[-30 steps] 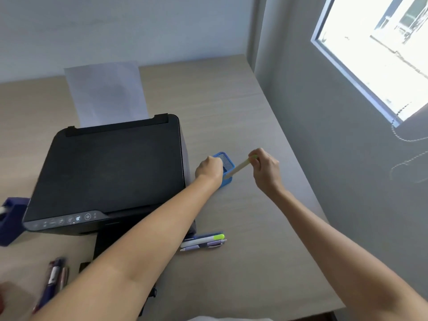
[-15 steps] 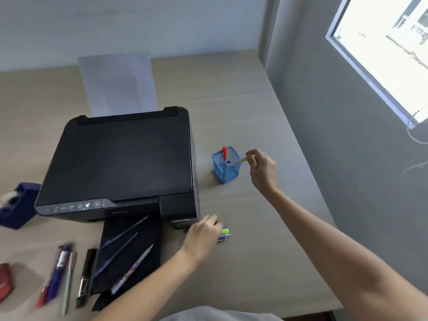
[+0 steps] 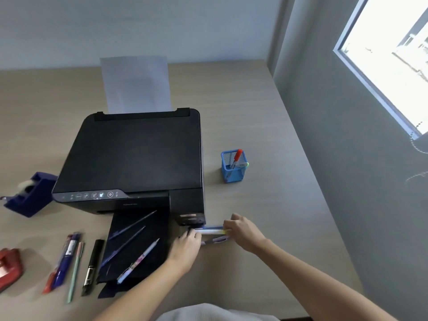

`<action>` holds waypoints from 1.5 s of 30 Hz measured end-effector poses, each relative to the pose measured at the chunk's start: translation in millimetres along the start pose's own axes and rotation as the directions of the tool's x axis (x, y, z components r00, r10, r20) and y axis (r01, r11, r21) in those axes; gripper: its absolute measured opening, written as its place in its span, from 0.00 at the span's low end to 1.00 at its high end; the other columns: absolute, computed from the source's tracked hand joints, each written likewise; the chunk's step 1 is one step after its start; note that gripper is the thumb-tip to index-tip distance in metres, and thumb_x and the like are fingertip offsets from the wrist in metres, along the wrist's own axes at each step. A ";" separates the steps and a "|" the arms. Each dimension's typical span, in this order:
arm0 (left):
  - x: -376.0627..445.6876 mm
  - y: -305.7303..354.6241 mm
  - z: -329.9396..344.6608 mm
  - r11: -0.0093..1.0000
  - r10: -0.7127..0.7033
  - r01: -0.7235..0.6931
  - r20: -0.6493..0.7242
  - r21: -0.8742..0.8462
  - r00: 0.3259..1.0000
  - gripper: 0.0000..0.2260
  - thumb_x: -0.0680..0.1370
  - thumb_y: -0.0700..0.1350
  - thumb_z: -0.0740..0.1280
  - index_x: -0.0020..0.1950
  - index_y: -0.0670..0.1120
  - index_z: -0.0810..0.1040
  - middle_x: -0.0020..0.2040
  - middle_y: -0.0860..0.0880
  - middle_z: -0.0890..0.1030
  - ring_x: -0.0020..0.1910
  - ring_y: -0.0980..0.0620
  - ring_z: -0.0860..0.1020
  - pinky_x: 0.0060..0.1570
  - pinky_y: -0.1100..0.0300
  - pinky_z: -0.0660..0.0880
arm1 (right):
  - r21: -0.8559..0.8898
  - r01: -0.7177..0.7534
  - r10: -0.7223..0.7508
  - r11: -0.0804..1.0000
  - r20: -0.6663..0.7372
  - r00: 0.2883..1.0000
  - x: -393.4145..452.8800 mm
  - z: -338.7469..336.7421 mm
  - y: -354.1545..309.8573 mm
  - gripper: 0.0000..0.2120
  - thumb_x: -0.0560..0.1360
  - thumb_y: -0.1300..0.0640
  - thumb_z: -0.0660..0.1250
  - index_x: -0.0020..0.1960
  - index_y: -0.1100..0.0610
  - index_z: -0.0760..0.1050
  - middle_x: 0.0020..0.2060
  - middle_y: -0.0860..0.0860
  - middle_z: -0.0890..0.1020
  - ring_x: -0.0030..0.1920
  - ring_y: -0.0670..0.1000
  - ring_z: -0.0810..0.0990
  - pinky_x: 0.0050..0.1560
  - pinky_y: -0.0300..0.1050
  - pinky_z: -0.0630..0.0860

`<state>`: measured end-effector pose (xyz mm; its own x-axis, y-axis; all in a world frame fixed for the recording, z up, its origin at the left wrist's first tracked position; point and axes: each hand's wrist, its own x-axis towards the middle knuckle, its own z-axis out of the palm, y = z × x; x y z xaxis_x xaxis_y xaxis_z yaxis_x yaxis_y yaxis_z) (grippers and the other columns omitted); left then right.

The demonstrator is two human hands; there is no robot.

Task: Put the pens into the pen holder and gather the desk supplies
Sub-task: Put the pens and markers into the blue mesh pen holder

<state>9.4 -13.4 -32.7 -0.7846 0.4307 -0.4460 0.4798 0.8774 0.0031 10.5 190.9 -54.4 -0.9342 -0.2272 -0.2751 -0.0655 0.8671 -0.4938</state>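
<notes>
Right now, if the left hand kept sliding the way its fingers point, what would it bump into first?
Probably the white pen with the yellow-green cap at the left hand's fingertips, then the printer's front corner; depth is unclear.

Both forearms are showing bare, with no sleeves, rings or watch. The left hand (image 3: 186,247) and right hand (image 3: 243,231) are ungloved. Pale clothing (image 3: 203,312) is showing below.

A pale wooden desk (image 3: 254,112) meets grey walls (image 3: 324,112) (bright window (image 3: 393,66) at right).
</notes>
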 end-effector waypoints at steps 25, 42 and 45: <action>119.4 28.9 -196.6 0.969 -0.045 -0.027 -0.285 -0.244 0.957 0.03 0.76 0.33 0.66 0.49 0.35 0.77 0.48 0.36 0.81 0.46 0.38 0.81 0.42 0.50 0.77 | 0.287 -0.144 0.303 0.947 -0.652 0.695 28.6 -127.3 46.7 0.05 0.75 0.61 0.66 0.41 0.61 0.76 0.32 0.55 0.80 0.31 0.53 0.70 0.33 0.42 0.62; 136.6 29.3 -176.0 0.981 0.075 -0.102 -0.162 -0.164 0.984 0.08 0.75 0.29 0.62 0.52 0.36 0.76 0.52 0.36 0.78 0.49 0.38 0.79 0.45 0.50 0.76 | 0.088 -0.083 0.117 0.993 -0.518 0.848 74.9 -118.3 32.7 0.10 0.77 0.64 0.62 0.56 0.63 0.79 0.43 0.62 0.79 0.39 0.63 0.78 0.39 0.48 0.72; 124.5 26.5 -177.4 0.972 0.092 -0.130 -0.192 -0.196 0.977 0.09 0.75 0.28 0.62 0.53 0.36 0.77 0.53 0.36 0.79 0.49 0.39 0.79 0.45 0.50 0.77 | 0.076 -0.082 0.110 0.994 -0.547 0.830 63.4 -114.0 28.6 0.15 0.77 0.65 0.63 0.63 0.61 0.74 0.44 0.62 0.78 0.39 0.61 0.77 0.39 0.51 0.74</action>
<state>-145.3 101.0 70.6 -0.7980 0.5417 -0.2642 0.4909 0.8385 0.2365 -90.6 251.8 8.1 -0.9742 0.1497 0.1686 0.0382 0.8466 -0.5309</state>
